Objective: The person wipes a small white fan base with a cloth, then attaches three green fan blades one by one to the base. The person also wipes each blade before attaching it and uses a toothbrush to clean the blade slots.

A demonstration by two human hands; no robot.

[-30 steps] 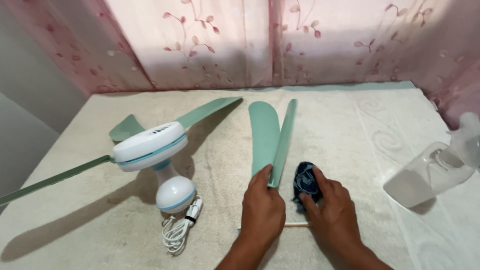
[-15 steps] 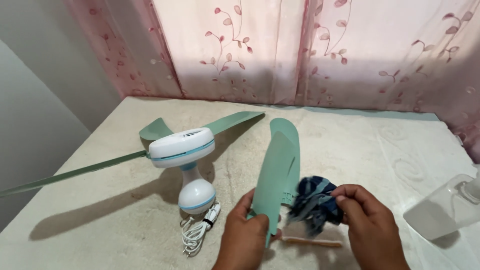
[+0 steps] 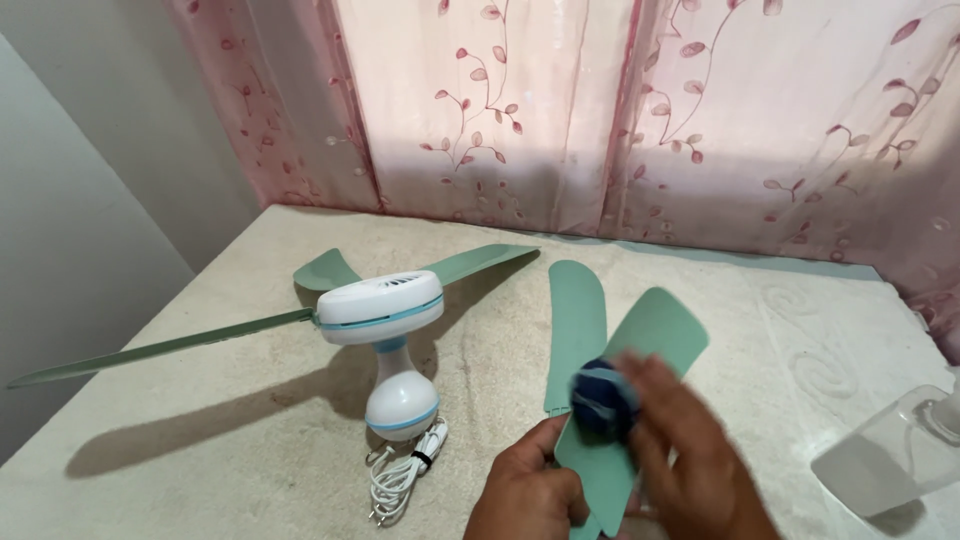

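While a green fan blade (image 3: 640, 340) is gripped by left hand (image 3: 525, 495) fingers, a dark cloth (image 3: 603, 400), clamped in the right hand (image 3: 690, 465), is wiped across it; firm, steady strokes seem needed.

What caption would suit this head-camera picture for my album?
Left hand holds a green fan blade while right hand presses a dark blue cloth on it, beside a white fan.

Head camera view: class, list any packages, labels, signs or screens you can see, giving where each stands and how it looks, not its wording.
None: no package, label, sign or screen shows.
Clear plastic spray bottle, lying at the right edge of the table, with no visible label.
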